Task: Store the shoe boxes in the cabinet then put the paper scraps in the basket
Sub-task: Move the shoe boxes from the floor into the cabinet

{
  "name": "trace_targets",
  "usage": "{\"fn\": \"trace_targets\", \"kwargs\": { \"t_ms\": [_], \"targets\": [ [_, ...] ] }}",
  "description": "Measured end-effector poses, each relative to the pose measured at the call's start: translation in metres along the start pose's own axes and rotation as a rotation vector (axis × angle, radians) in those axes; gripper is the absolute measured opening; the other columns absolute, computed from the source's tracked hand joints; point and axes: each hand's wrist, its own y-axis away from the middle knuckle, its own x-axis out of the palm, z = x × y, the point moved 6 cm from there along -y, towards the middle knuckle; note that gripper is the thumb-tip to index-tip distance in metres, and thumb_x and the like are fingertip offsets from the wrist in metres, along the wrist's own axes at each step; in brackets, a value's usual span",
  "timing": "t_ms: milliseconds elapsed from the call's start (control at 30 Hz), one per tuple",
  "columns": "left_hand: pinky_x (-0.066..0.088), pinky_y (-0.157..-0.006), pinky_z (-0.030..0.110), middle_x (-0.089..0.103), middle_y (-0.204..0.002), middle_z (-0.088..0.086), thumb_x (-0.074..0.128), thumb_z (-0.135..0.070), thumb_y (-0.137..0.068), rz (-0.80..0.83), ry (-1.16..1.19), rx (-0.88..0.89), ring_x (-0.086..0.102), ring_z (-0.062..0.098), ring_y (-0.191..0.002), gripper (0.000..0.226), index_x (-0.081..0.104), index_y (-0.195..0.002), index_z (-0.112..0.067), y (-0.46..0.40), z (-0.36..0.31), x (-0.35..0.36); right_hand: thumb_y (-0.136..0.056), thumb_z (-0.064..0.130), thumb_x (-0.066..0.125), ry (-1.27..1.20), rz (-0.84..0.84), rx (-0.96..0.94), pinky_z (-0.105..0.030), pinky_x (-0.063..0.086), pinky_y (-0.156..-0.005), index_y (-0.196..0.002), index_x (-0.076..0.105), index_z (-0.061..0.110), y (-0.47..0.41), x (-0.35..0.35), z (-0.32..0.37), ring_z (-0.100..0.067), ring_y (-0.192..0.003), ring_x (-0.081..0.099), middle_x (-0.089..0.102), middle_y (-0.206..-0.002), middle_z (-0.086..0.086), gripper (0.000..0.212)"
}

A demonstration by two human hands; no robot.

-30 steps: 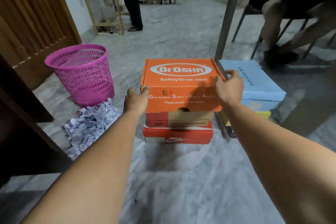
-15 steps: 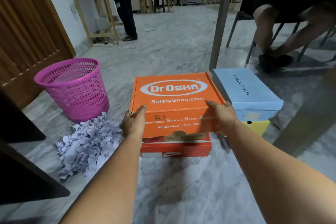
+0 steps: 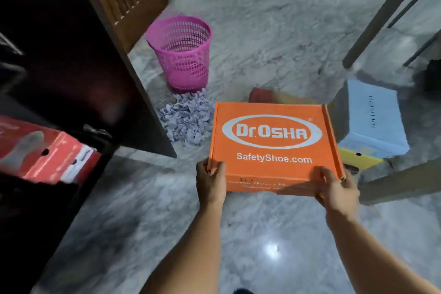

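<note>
You hold the orange shoe box above the floor, your left hand and right hand gripping its near corners, thumbs curled over the lid. Left of the box lie paper scraps, the pink basket just beyond them, and the dark cabinet farther left.

An orange shoe box printed "Dr.OSHA" is being held above the marble floor, gripped at its near corners by the left hand and the right hand. A pink basket is being shown beyond a heap of paper scraps. A red box is lying inside the dark cabinet at left. A light blue box is resting on a yellow box at right.
</note>
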Motion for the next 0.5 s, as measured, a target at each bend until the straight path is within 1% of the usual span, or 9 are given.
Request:
{"fn": "trace_targets", "kwargs": {
  "t_ms": [100, 167, 233, 267, 333, 367, 400, 467, 500],
  "targets": [
    [0.046, -0.064, 0.03, 0.069, -0.095, 0.0, 0.065, -0.031, -0.091, -0.165, 0.069, -0.106, 0.067, 0.019, -0.087, 0.019, 0.058, -0.104, -0.018, 0.05, 0.015, -0.08, -0.071, 0.047, 0.074, 0.131, 0.074, 0.052, -0.063, 0.057, -0.092, -0.116, 0.067, 0.037, 0.058, -0.005, -0.014, -0.037, -0.103, 0.071, 0.075, -0.096, 0.0, 0.047],
    [0.045, -0.064, 0.03, 0.07, -0.094, 0.001, 0.064, -0.029, -0.091, -0.289, 0.107, -0.15, 0.067, 0.019, -0.085, 0.017, 0.059, -0.1, -0.016, 0.083, 0.021, -0.132, -0.07, 0.051, 0.075, 0.177, 0.136, 0.048, -0.063, 0.056, -0.092, -0.116, 0.066, 0.041, 0.097, 0.0, -0.017, -0.037, -0.101, 0.071, 0.075, -0.097, 0.0, 0.048],
    [0.047, -0.067, 0.033, 0.069, -0.093, 0.004, 0.064, -0.021, -0.093, -0.403, 0.153, -0.2, 0.067, 0.022, -0.085, 0.008, 0.058, -0.096, -0.016, 0.11, 0.023, -0.184, -0.069, 0.054, 0.074, 0.208, 0.218, 0.05, -0.06, 0.057, -0.092, -0.115, 0.066, 0.039, 0.142, 0.017, -0.01, -0.036, -0.098, 0.072, 0.076, -0.1, -0.005, 0.049],
    [0.048, -0.068, 0.035, 0.069, -0.092, 0.005, 0.064, -0.018, -0.093, -0.456, 0.181, -0.22, 0.067, 0.026, -0.085, 0.006, 0.058, -0.094, -0.016, 0.122, 0.023, -0.21, -0.069, 0.053, 0.074, 0.212, 0.271, 0.053, -0.058, 0.057, -0.09, -0.114, 0.066, 0.035, 0.165, 0.029, -0.003, -0.037, -0.095, 0.072, 0.076, -0.099, -0.01, 0.049],
    [0.053, -0.072, 0.04, 0.07, -0.094, 0.006, 0.063, -0.027, -0.089, -0.557, 0.244, -0.241, 0.067, 0.029, -0.087, 0.009, 0.059, -0.093, -0.02, 0.142, 0.014, -0.261, -0.071, 0.049, 0.072, 0.205, 0.384, 0.029, -0.056, 0.055, -0.087, -0.112, 0.067, 0.031, 0.213, 0.06, 0.017, -0.035, -0.09, 0.072, 0.074, -0.1, -0.02, 0.045],
    [0.055, -0.076, 0.044, 0.07, -0.095, 0.005, 0.061, -0.033, -0.084, -0.605, 0.271, -0.234, 0.066, 0.028, -0.089, 0.015, 0.059, -0.093, -0.022, 0.15, 0.006, -0.286, -0.072, 0.047, 0.072, 0.21, 0.434, 0.0, -0.058, 0.055, -0.087, -0.113, 0.067, 0.031, 0.235, 0.077, 0.029, -0.034, -0.089, 0.071, 0.074, -0.1, -0.021, 0.044],
    [0.055, -0.078, 0.046, 0.069, -0.096, 0.004, 0.06, -0.035, -0.081, -0.656, 0.29, -0.215, 0.066, 0.028, -0.089, 0.017, 0.06, -0.093, -0.023, 0.157, -0.006, -0.312, -0.071, 0.049, 0.072, 0.215, 0.492, -0.025, -0.059, 0.057, -0.086, -0.116, 0.067, 0.032, 0.257, 0.095, 0.041, -0.033, -0.089, 0.071, 0.074, -0.099, -0.019, 0.048],
    [0.049, -0.077, 0.041, 0.069, -0.096, 0.005, 0.063, -0.028, -0.088, -0.756, 0.353, -0.199, 0.065, 0.024, -0.088, 0.011, 0.062, -0.095, -0.019, 0.165, -0.026, -0.359, -0.067, 0.054, 0.07, 0.199, 0.606, -0.093, -0.057, 0.061, -0.079, -0.122, 0.066, 0.03, 0.298, 0.138, 0.072, -0.031, -0.086, 0.07, 0.074, -0.098, -0.017, 0.06],
    [0.046, -0.077, 0.038, 0.069, -0.097, 0.005, 0.064, -0.026, -0.091, -0.798, 0.385, -0.183, 0.065, 0.021, -0.086, 0.013, 0.063, -0.099, -0.016, 0.165, -0.036, -0.38, -0.066, 0.056, 0.068, 0.211, 0.652, -0.135, -0.054, 0.061, -0.076, -0.124, 0.066, 0.028, 0.316, 0.161, 0.085, -0.033, -0.086, 0.07, 0.075, -0.098, -0.016, 0.064]
  ]
}}
